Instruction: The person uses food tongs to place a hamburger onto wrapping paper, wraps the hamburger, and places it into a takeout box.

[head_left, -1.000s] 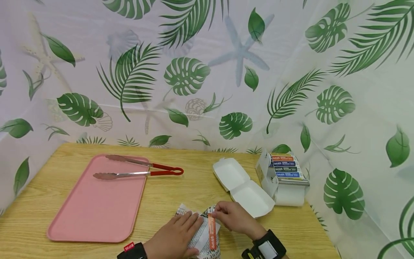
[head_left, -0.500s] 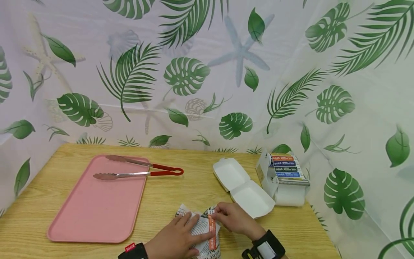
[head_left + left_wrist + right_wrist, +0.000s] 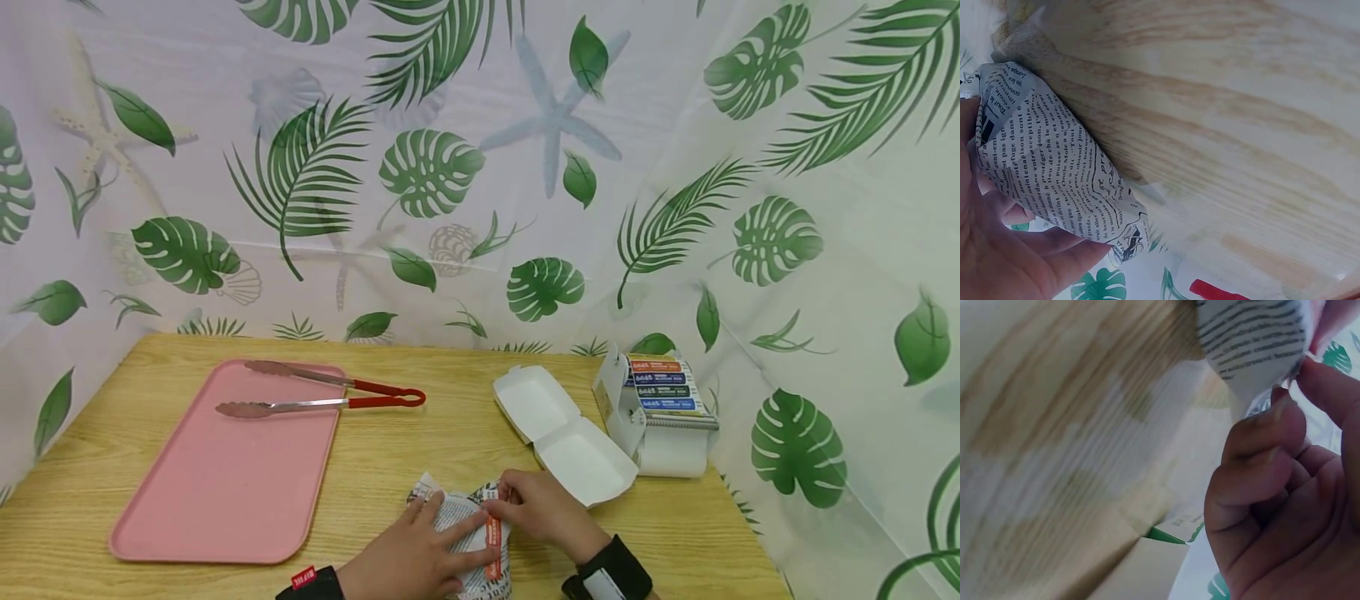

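Observation:
A package wrapped in newsprint-patterned paper (image 3: 453,507) lies at the table's front edge in the head view, its contents hidden. An orange-red sticker strip (image 3: 492,533) runs along its right part. My left hand (image 3: 420,552) rests on top with fingers spread, two of them reaching to the strip. In the left wrist view, that hand's fingers (image 3: 1075,259) lie along the printed wrapper (image 3: 1047,162). At the package's upper right, my right hand (image 3: 543,510) pinches the wrapper's edge by the strip's top end. The right wrist view shows its thumb and forefinger meeting at the paper (image 3: 1254,337).
Behind my right hand sits an open white clamshell box (image 3: 585,458). Beyond it stands a white dispenser (image 3: 622,408) with colored label strips (image 3: 663,385) and a roll. Red-handled tongs (image 3: 315,405) lie partly across a pink tray (image 3: 225,492) at left.
My left hand's fingers have spread and shifted right, from the paper onto the sticker strip. The right hand keeps its pinch at the strip's top, its wrist turned slightly.

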Action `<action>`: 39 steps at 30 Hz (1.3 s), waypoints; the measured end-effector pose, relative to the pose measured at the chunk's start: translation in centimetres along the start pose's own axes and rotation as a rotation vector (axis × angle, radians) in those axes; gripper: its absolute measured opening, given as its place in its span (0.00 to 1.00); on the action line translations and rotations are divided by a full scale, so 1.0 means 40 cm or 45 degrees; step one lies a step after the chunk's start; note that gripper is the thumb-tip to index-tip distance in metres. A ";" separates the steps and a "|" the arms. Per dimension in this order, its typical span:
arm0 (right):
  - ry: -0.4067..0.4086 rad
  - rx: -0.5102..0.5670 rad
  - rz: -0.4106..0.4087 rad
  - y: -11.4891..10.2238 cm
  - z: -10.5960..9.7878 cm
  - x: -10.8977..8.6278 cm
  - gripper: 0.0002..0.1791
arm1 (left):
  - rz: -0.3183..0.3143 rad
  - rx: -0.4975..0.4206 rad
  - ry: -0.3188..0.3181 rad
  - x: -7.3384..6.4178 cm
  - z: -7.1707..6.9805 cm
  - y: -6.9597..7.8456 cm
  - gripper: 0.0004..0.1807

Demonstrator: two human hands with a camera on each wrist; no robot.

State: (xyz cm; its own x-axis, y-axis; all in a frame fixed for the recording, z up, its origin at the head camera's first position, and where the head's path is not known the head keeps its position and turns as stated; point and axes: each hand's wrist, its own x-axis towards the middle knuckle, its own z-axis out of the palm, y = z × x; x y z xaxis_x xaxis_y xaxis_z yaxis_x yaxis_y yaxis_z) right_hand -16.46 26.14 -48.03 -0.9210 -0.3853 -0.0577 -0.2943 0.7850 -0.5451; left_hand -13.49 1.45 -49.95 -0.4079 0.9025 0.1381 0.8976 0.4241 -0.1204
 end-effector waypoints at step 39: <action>0.240 0.003 0.107 -0.023 0.000 -0.126 0.12 | -0.030 -0.265 0.014 0.087 0.001 -0.004 0.23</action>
State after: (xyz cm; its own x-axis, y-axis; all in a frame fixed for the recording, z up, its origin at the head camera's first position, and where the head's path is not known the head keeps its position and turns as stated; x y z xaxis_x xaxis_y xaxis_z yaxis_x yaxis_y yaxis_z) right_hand -11.54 27.36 -47.22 -0.9739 -0.2203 0.0543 -0.2136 0.8093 -0.5472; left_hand -15.08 4.52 -49.48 -0.4281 0.8914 0.1489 0.9036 0.4191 0.0887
